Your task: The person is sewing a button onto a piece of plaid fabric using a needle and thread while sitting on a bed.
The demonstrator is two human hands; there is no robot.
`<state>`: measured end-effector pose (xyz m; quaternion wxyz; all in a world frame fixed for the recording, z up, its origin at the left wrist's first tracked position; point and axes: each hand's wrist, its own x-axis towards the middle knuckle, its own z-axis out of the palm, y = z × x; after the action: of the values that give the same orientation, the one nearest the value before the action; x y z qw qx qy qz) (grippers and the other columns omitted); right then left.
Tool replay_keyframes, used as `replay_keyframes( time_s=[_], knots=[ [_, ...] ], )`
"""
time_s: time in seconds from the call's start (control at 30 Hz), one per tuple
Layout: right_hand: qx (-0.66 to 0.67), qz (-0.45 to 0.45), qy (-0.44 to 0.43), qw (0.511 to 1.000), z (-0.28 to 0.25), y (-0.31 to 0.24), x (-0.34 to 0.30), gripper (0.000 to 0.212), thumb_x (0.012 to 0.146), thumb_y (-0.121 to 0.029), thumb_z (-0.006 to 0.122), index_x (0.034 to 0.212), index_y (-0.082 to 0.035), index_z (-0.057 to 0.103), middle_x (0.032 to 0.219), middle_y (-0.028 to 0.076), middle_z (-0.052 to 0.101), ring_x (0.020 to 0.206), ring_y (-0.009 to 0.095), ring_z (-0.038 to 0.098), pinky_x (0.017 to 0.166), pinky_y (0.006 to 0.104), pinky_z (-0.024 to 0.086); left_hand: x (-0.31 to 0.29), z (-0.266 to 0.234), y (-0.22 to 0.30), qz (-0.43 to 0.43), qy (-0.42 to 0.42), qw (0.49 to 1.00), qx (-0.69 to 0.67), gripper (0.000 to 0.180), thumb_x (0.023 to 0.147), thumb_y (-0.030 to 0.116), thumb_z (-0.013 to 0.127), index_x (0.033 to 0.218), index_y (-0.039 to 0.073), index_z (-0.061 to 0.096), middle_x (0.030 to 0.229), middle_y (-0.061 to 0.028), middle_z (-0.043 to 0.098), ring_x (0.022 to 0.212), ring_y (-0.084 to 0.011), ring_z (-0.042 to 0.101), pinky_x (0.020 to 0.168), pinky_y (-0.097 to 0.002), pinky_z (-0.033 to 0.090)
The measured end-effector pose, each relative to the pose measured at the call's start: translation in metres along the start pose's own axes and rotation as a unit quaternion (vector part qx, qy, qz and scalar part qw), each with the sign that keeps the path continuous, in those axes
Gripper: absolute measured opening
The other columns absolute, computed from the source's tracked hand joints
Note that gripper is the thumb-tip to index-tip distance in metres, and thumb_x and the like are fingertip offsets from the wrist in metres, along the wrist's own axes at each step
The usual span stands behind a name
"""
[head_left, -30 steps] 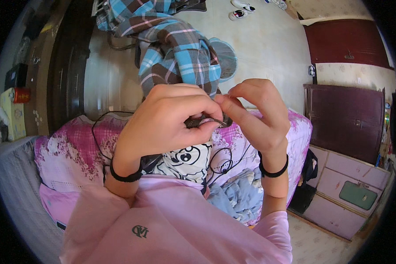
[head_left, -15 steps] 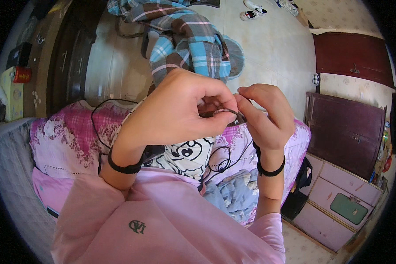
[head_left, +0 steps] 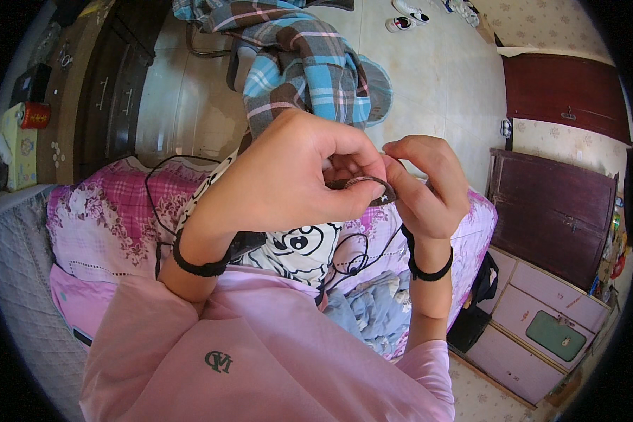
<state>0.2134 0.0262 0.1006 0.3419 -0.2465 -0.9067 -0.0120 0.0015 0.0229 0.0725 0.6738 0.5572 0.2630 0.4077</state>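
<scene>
My left hand (head_left: 281, 176) is closed, thumb and curled fingers pinching a small dark brown piece of fabric (head_left: 382, 200) with a tiny white mark on its rounded edge. Much of that piece is hidden inside the hand. Right beside it, my right hand (head_left: 432, 184) is closed in a pinch, its fingertips meeting my left fingers at the piece's edge. Whatever lies between the right fingertips is too small or hidden to name. Both wrists wear black bands.
Beneath my hands is a bed with a pink floral sheet (head_left: 98, 207), a white cartoon-print cloth (head_left: 295, 246), a black cable (head_left: 349, 257) and crumpled blue-grey clothing (head_left: 373, 309). A plaid cloth (head_left: 309, 70) drapes ahead. Dark drawers (head_left: 116, 98) stand left, cabinets (head_left: 548, 211) right.
The brown piece has tilted, so more of its rounded edge and white mark shows beyond my left thumb. Both hands have shifted only slightly.
</scene>
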Motion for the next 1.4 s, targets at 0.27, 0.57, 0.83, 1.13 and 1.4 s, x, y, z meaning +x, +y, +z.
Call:
replay_keyframes(
  time_s=[0.27, 0.57, 0.83, 1.13, 1.4],
  knots=[
    [-0.001, 0.005, -0.003, 1.000, -0.001, 0.001, -0.005, 0.028, 0.065, 0.001, 0.079, 0.091, 0.002, 0.070, 0.089, 0.014, 0.066, 0.074, 0.027, 0.066, 0.060, 0.0328, 0.054, 0.001, 0.005, -0.007, 0.085, 0.039, 0.994, 0.061, 0.009, 0.077, -0.002, 0.074, 0.085, -0.002, 0.071, 0.068, -0.0009, 0.066, 0.061, -0.0044, 0.059, 0.056, -0.0200, 0.046],
    [0.034, 0.039, 0.006, 0.999, 0.000, -0.006, -0.005, 0.028, 0.064, 0.001, 0.077, 0.091, 0.003, 0.070, 0.088, 0.015, 0.066, 0.075, 0.028, 0.067, 0.062, 0.0347, 0.054, 0.002, 0.002, -0.007, 0.086, 0.056, 0.992, 0.072, 0.009, 0.077, -0.002, 0.075, 0.084, -0.001, 0.071, 0.068, -0.0017, 0.067, 0.059, -0.0046, 0.059, 0.055, -0.0205, 0.046],
    [0.026, 0.074, 0.024, 0.997, 0.000, -0.009, -0.002, 0.033, 0.059, 0.008, 0.076, 0.090, 0.002, 0.070, 0.089, 0.014, 0.068, 0.078, 0.029, 0.067, 0.064, 0.0345, 0.055, 0.003, 0.001, -0.006, 0.065, 0.050, 0.995, 0.054, 0.008, 0.078, -0.002, 0.075, 0.085, -0.002, 0.071, 0.068, -0.0016, 0.067, 0.059, -0.0044, 0.058, 0.054, -0.0210, 0.046],
    [0.084, 0.106, 0.046, 0.990, 0.002, -0.016, -0.006, 0.030, 0.065, 0.010, 0.076, 0.093, 0.002, 0.069, 0.094, 0.017, 0.070, 0.082, 0.031, 0.071, 0.069, 0.0360, 0.058, 0.003, 0.001, -0.006, 0.121, 0.062, 0.982, 0.128, 0.010, 0.076, -0.002, 0.077, 0.084, 0.000, 0.071, 0.069, -0.0013, 0.067, 0.058, -0.0051, 0.057, 0.052, -0.0213, 0.043],
    [-0.015, 0.130, 0.060, 0.990, 0.007, -0.040, -0.006, 0.027, 0.071, -0.005, 0.084, 0.096, -0.007, 0.075, 0.106, 0.017, 0.071, 0.097, 0.037, 0.071, 0.076, 0.0395, 0.059, 0.004, 0.007, -0.006, 0.088, 0.105, 0.990, 0.019, 0.009, 0.079, -0.002, 0.076, 0.086, -0.001, 0.070, 0.071, -0.0013, 0.067, 0.061, -0.0042, 0.058, 0.054, -0.0200, 0.045]
  ],
)
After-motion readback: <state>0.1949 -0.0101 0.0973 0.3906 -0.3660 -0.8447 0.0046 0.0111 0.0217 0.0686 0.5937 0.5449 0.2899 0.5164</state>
